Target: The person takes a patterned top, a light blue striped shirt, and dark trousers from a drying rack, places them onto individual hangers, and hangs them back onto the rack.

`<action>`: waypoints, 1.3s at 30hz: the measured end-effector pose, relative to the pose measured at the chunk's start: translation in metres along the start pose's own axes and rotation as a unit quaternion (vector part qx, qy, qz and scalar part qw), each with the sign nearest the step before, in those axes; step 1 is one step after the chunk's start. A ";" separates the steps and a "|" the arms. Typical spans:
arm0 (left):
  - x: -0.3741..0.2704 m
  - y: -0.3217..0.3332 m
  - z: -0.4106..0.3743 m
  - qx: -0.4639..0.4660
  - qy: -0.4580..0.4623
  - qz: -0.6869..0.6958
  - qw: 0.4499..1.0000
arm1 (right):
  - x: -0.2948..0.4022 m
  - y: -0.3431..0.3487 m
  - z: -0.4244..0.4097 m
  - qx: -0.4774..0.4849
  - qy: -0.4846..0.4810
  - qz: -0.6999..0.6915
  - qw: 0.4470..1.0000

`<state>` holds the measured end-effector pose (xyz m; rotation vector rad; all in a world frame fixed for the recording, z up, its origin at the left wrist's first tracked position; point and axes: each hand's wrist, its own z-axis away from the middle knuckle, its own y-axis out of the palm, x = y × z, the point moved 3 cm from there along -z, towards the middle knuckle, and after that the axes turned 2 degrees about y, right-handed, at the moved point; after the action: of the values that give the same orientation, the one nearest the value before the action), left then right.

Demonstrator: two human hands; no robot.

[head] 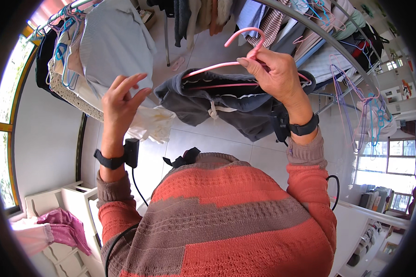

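Note:
My right hand (pixel 274 71) grips a pink clothes hanger (pixel 244 32) just below its hook. From the hanger hangs a pair of dark grey drawstring trousers or shorts (pixel 189 109), its waistband spread over the hanger's arms. A white drawstring (pixel 215 110) is tied at the front of the waist. To the left of the garment, my left hand (pixel 123 93) is raised with its fingers apart and holds nothing. Behind that hand hangs a light blue ribbed top (pixel 114 45) among other clothes.
A metal rail (pixel 315 29) curves across the upper right, with clothes and bare hangers (pixel 346 100) on it. Another rail (pixel 60 14) with hung clothes stands at the upper left. Pink garments (pixel 64 228) lie over white furniture (pixel 72 195) at the lower left. A slipper (pixel 177 63) is on the tiled floor.

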<state>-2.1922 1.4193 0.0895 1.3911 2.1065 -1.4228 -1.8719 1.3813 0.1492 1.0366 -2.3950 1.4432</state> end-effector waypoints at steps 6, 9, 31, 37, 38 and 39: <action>-0.024 0.023 -0.029 0.219 0.029 0.105 0.970 | 0.009 0.007 -0.004 0.000 -0.054 -0.017 0.998; -0.046 0.036 -0.034 0.274 0.079 0.099 0.953 | 0.008 0.004 -0.003 0.006 -0.045 -0.034 0.998; -0.054 0.024 0.016 0.188 0.009 0.110 0.976 | -0.127 0.106 0.050 -0.146 0.343 -0.230 0.899; -0.047 0.012 0.035 0.193 -0.032 0.105 0.975 | -0.137 0.104 0.048 -0.235 0.348 -0.123 0.899; -0.044 0.007 0.040 0.193 -0.031 0.072 0.978 | -0.142 0.093 0.045 -0.284 0.293 -0.116 0.905; -0.042 0.010 0.045 0.206 -0.021 0.054 0.977 | -0.147 0.080 0.042 -0.333 0.239 -0.105 0.906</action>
<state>-2.1759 1.3596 0.0884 1.5694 1.7418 -1.9002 -1.8043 1.4399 0.0018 0.6405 -2.0727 0.6098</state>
